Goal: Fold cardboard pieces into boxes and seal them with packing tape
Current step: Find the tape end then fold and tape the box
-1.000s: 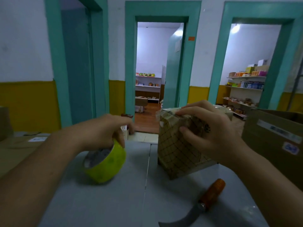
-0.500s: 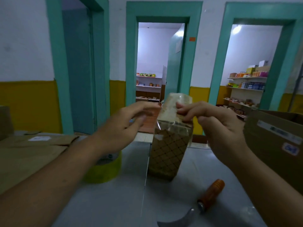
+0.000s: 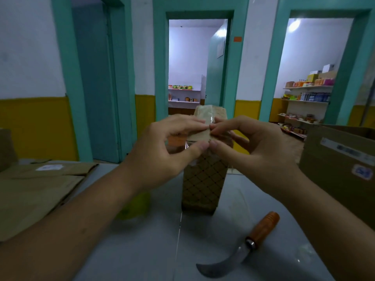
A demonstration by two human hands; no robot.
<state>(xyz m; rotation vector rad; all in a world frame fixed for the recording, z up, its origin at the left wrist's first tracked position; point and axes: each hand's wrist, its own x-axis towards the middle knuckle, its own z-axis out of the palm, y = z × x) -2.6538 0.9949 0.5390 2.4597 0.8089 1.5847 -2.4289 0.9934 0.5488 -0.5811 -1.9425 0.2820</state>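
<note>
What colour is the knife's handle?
Orange: the knife handle lies on the table, clearest in the head view.

There was one patterned box (image 3: 203,185), one curved knife (image 3: 243,246), one green tape roll (image 3: 138,205) and one brown carton (image 3: 341,169).

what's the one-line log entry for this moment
step: sealing top | left hand: pinches patterned box top | right hand: pinches same top | stance: upright on table | tape roll: behind left forearm | knife: on table

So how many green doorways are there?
3. The left doorway is dark, the middle doorway opens onto a bright room, and the right doorway shows shelves of goods. More may be hidden outside the view.
</note>
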